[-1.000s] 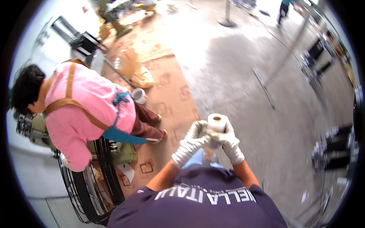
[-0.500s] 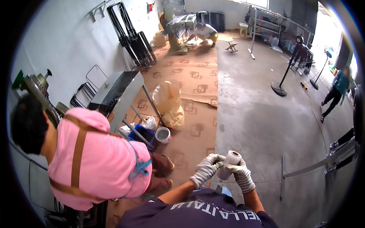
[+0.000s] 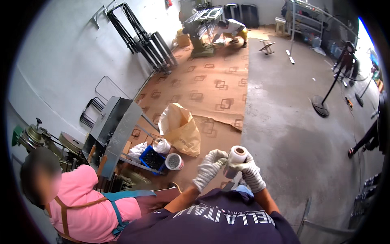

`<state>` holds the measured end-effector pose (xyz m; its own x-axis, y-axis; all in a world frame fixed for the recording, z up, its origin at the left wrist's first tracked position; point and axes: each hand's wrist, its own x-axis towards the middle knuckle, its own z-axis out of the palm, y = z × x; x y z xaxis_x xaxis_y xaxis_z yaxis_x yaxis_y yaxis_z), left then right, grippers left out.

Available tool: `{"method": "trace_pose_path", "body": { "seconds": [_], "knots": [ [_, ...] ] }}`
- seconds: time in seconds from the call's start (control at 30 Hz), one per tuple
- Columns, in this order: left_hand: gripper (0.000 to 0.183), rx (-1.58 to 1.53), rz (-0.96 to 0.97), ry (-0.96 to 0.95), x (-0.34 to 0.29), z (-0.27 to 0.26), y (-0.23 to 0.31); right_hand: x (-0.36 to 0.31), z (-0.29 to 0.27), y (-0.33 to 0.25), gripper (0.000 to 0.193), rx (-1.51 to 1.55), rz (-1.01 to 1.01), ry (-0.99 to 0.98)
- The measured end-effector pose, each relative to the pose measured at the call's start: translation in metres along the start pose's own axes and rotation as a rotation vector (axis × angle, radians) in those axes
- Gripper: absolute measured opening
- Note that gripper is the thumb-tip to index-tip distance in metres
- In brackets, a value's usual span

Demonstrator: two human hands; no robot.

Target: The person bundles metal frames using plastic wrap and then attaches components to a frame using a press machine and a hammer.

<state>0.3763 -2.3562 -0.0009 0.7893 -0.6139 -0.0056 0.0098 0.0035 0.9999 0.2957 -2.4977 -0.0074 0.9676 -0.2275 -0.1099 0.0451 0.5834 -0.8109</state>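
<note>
**Film roll held at chest front, right hand clamped**

I view the work through the head camera. The film roll, whitish with a brown core, is in front of the dark shirt, tilted, with its open end facing up toward me.

Right hand: gloved, clamped around the roll, thumb side across the front.

Left hand: gloved, fingers curled, fingertips just beside the roll's left side. I cannot tell whether they touch it or pinch a film edge.

Surroundings, left of the hands: a white bucket of grey bits stands beside a blue bin of dark bits. A paper bag stands behind them on the patterned carpet. A metal bench adjoins the bin. A co-worker in pink is at lower left.

Surroundings, farther off: a second co-worker crouches at the carpet's far end. A fan stands on the grey floor at right.
</note>
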Motion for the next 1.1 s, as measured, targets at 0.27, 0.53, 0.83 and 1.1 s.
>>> {"method": "trace_pose_path", "body": {
  "seconds": [0.27, 0.53, 0.83, 1.1],
  "knots": [
    [0.027, 0.021, -0.015, 0.257, 0.142, -0.022, 0.015, 0.18, -0.011, -0.074, 0.059, -0.13, 0.13, -0.263],
    [0.03, -0.1, 0.007, 0.338, 0.328, -0.083, 0.001, 0.387, -0.014, -0.107, 0.055, -0.163, 0.246, -0.296],
    [0.022, -0.107, 0.108, 0.249, 0.54, -0.148, 0.04, 0.595, -0.019, -0.165, 0.051, 0.006, 0.339, -0.288],
    [0.006, -0.097, -0.096, 0.541, 0.65, -0.247, 0.011, 0.777, 0.01, -0.136, 0.057, 0.106, 0.529, -0.469]
  ]
}}
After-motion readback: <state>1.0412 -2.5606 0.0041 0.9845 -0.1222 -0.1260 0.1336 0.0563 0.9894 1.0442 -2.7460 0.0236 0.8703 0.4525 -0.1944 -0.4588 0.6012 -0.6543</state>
